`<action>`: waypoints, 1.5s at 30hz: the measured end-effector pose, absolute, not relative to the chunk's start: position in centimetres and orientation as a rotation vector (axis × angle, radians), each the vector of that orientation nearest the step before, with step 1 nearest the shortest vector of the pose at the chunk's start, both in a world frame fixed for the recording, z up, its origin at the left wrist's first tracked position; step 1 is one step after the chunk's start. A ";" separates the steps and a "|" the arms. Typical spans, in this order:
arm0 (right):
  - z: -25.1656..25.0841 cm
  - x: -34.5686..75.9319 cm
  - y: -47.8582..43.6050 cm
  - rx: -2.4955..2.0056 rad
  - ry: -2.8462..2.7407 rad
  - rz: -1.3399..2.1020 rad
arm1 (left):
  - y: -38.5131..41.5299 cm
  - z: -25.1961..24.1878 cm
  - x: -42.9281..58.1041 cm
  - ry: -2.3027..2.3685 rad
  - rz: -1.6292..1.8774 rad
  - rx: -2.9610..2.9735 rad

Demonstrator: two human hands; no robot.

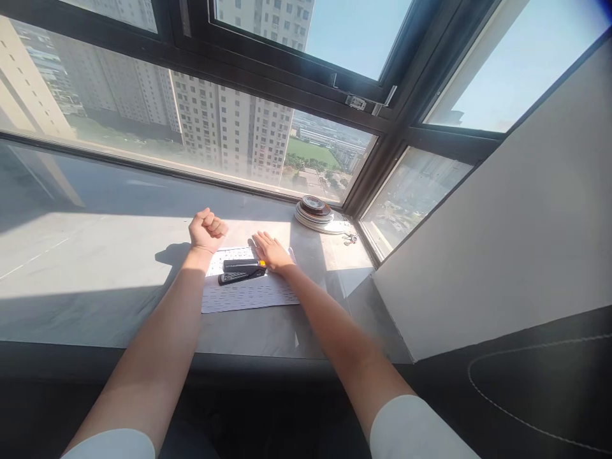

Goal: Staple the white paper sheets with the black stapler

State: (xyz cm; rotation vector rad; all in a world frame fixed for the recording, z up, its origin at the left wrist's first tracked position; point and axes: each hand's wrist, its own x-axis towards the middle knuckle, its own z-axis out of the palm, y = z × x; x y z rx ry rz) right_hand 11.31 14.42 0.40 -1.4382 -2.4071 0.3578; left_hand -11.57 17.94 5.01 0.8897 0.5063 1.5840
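Observation:
My left hand [209,231] is closed in a fist, raised over the far left corner of some printed paper [248,298]. Nothing shows sticking out of the fist. My right hand [272,252] lies flat with its fingers stretched out, on the paper's far right part. A black stapler [242,270] with an orange piece at its right end rests on the paper between my forearms. Its jaw points left, and its right end is close by my right palm, though I cannot tell whether they touch.
Stacked round plates or discs [314,213] stand at the back right of the stone windowsill [268,335]. A small bunch of keys [350,239] lies beside them. Dark-framed windows [329,95] close off the back, and a white wall [482,223] slopes along the right.

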 end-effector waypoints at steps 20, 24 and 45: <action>-1.8 28.0 10.9 -1.659 -2.148 0.253 | 14.7 2.3 -1.2 0.807 0.782 1.562; -1.4 27.7 11.2 -1.549 -2.131 0.277 | 14.9 1.5 -1.3 0.919 0.789 1.735; 2.3 28.7 8.8 -0.731 -2.299 0.807 | 14.3 2.1 4.0 1.421 0.396 2.387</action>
